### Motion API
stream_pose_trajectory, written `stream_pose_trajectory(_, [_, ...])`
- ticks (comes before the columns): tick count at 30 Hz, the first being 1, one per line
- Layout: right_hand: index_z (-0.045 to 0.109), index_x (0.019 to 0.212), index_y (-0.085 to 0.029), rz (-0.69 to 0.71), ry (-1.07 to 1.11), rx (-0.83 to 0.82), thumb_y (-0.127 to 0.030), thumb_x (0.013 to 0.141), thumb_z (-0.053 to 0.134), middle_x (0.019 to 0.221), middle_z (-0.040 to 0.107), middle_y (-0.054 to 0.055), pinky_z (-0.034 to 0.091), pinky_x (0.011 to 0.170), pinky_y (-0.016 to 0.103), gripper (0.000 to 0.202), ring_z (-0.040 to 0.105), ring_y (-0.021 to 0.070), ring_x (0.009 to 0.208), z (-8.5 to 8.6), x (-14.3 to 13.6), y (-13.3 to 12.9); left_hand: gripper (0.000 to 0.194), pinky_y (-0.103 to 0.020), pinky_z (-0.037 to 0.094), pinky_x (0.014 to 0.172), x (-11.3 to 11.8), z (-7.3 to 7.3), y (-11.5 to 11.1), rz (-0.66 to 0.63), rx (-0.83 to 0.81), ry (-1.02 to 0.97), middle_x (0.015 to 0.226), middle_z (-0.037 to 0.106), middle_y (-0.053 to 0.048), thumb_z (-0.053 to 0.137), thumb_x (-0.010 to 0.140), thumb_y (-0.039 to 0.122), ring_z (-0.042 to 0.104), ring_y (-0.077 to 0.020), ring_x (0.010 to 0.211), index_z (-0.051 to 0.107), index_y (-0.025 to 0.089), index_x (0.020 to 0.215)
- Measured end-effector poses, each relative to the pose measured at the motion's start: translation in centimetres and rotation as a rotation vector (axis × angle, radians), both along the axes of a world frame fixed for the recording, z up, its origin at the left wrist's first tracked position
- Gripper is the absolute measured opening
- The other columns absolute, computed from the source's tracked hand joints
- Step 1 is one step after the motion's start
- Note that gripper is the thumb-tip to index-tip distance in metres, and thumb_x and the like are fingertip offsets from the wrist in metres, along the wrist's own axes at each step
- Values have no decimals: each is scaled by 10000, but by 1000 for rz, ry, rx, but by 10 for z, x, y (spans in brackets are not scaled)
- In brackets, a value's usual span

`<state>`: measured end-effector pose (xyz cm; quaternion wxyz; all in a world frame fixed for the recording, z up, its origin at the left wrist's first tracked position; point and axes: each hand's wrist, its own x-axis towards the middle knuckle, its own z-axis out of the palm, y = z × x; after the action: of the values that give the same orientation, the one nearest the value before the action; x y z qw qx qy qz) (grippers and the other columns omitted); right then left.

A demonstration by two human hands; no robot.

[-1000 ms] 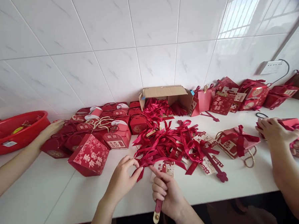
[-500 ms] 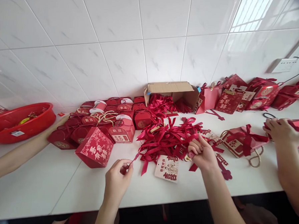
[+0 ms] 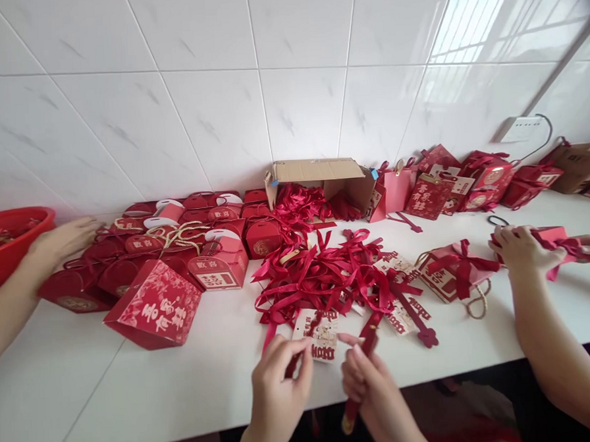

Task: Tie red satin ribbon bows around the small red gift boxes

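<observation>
Head cam: L hand point(image 3: 280, 388) pinches dk-red strip point(image 3: 293, 364), R hand point(image 3: 375, 380) grips gold-tipped strap point(image 3: 352, 410).

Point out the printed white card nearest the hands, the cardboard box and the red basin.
Printed white card point(image 3: 327, 336): head view, on its printed face.
Cardboard box point(image 3: 318, 169): head view, on its top flap.
Red basin point(image 3: 10, 254): head view, on its outer wall.

The red basin point(image 3: 17, 262) runs off the left edge, its contents too small to name. The left hand point(image 3: 280, 385) hides most of a thin dark red strip point(image 3: 294, 363) and overlaps a corner of the printed card point(image 3: 323, 343). The right hand point(image 3: 370, 377), slightly blurred, covers a strap's point(image 3: 353, 410) middle. Ribbons point(image 3: 322, 272) bury whatever lies beneath them.
</observation>
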<state>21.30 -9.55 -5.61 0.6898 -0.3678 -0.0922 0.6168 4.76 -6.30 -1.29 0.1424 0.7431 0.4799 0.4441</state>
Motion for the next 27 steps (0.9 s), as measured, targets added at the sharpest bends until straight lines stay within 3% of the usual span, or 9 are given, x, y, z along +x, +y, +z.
stream_pose_trajectory(3, [565,1123,-205,45,14,3,-319,872,592,1077,612,70,542,715,370,277,604,208,924,-2,-20,7,152,-263,519,575,13,1,-10,-240,-13,95,691,605,-48,512,832,147,601,-156,631,640,228,819])
stream_pose_trajectory(6, [585,1072,-190,83,42,6,-341,898,547,1082,605,66,528,750,353,234,600,179,901,1,-30,16,168,-315,538,704,6,6,-8,-398,-77,152,822,637,-78,541,819,187,619,-198,784,655,239,931])
stream_pose_trajectory(8, [608,886,-197,94,60,6,-389,876,567,939,618,36,506,656,293,197,586,149,774,6,-31,19,205,-352,516,803,-12,6,5,-295,-100,159,931,634,-96,525,831,202,603,-224,906,636,234,1000])
stream_pose_trajectory(11, [533,659,-207,79,106,-22,-428,805,648,688,541,-9,416,519,251,289,515,128,618,16,-28,19,328,-414,463,892,-47,-1,35,64,-117,210,1038,602,-121,486,828,211,561,-262,1025,578,211,1143])
stream_pose_trajectory(13, [502,622,-201,84,149,-39,-429,790,665,563,433,-42,359,470,233,327,437,100,520,20,-25,16,429,-420,474,839,-66,-5,56,187,-249,270,1023,613,-117,527,777,253,579,-279,978,557,204,1202])
stream_pose_trajectory(16, [495,626,-192,143,187,-34,-443,793,658,473,282,-88,244,398,205,343,239,49,396,23,-21,10,220,-330,483,666,-79,-1,80,158,-468,280,821,679,-60,563,731,313,630,-236,746,683,219,890])
stream_pose_trajectory(20, [487,635,-182,188,177,-24,-460,778,668,455,232,-107,121,377,200,362,88,31,397,22,-17,4,184,-279,460,599,-74,23,113,88,-466,203,678,695,-29,579,720,364,638,-208,649,647,215,636])
stream_pose_trajectory(23, [480,630,-181,196,202,-13,-471,768,674,448,222,-109,112,378,201,375,76,31,398,20,-15,2,314,-292,500,665,-64,42,140,33,-417,74,785,715,-72,509,783,456,665,-205,711,639,170,788])
stream_pose_trajectory(27, [494,643,-182,211,243,1,-453,786,664,456,214,-108,119,379,200,350,73,33,401,18,-15,2,450,-294,502,817,-51,50,154,9,-302,-10,1253,579,-136,322,899,459,619,-175,1033,438,180,1232])
